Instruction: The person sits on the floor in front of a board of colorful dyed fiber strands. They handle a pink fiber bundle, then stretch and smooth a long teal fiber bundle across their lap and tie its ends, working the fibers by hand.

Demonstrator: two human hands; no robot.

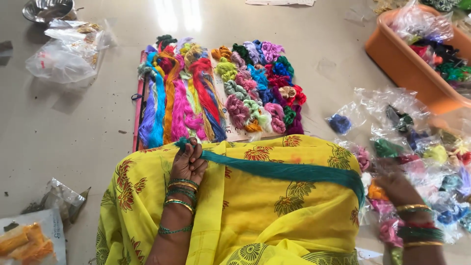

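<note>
My left hand (188,162) is closed around one end of a long teal thread hank (289,172) that stretches across my lap, over yellow floral cloth (255,211). My right hand (392,189) is blurred at the right, at the hank's other end, beside small clear bags of coloured thread (417,147); I cannot tell whether it grips anything. Both wrists wear green and gold bangles.
Ahead on the floor, a board (136,113) carries many bright thread skeins (221,93). An orange plastic tub (407,68) of bagged thread stands at the upper right. Clear plastic bags (64,54) and a steel bowl (46,9) lie upper left. A packet of orange thread (29,240) sits lower left.
</note>
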